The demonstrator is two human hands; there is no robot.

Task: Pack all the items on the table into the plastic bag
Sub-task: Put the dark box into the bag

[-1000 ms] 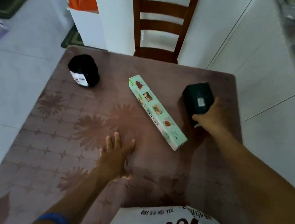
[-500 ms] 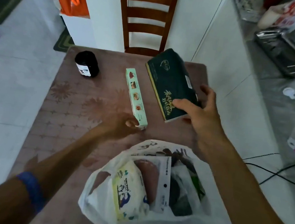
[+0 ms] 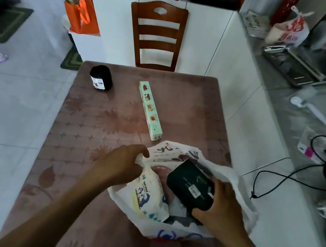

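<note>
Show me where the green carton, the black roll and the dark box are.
green carton [image 3: 150, 110], head view, middle of top face
black roll [image 3: 101, 77], head view, its side
dark box [image 3: 189, 185], head view, top face

1. The left hand [image 3: 124, 162] reaches in from the lower left, its forearm bare, fingers pinched shut on the bag's rim [image 3: 141, 158].
2. The right hand [image 3: 220, 209] comes from the lower right, fingers clasped around a dark box [image 3: 189, 185].
</note>
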